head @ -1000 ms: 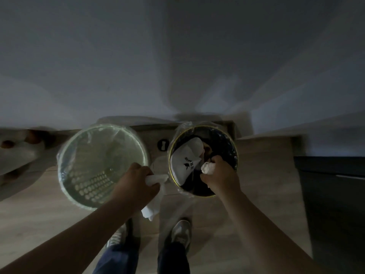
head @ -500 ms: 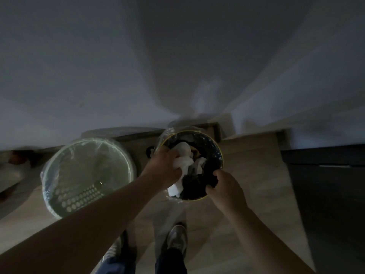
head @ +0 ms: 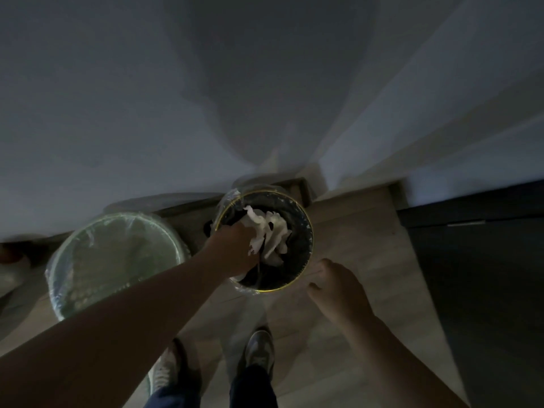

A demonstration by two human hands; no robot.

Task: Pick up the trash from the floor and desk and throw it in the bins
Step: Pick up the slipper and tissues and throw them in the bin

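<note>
Over black bin [head: 303,254], left grip [head: 235,248] clutches crumpled white paper [head: 275,231]. Just beside its rim, right grip [head: 338,287] loosely curled, empty.

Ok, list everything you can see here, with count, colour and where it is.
black bin: 1, black with gold rim, on the floor by the wall
green bin: 1, pale green, left of the black bin
crumpled paper: 1 bunch, white, at the black bin's mouth
cabinet: 1, dark, far right
floor: light wood
wall: white, behind the bins
shoes: 2, grey, bottom centre
left hand: holds the crumpled paper
right hand: loosely curled, empty, beside the black bin
</note>
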